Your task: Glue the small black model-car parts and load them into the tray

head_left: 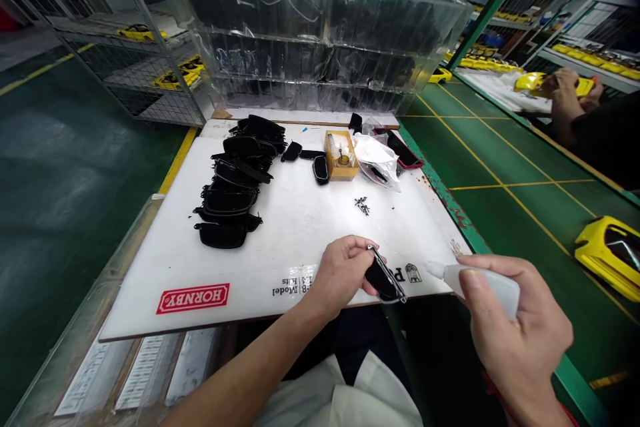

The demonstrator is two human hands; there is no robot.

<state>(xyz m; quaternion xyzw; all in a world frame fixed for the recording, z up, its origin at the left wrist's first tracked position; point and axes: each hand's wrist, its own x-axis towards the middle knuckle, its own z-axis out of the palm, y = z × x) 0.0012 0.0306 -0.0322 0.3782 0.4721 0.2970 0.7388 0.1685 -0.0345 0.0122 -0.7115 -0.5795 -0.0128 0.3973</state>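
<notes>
My left hand pinches one end of a small black part with a pale rim, tilted above the front edge of the white board. In my right hand is a translucent white squeeze bottle; its nozzle points left toward the black part, and the two are apart. A long heap of similar black parts lies on the left of the board. Two or three more black parts rest near a small wooden box. Several tiny dark pieces are scattered in front of the box.
Behind the board stands a clear plastic partition. A white plastic bag and a dark phone-like object lie at the back right. Yellow model cars are on the right; another person's hands hold a yellow part.
</notes>
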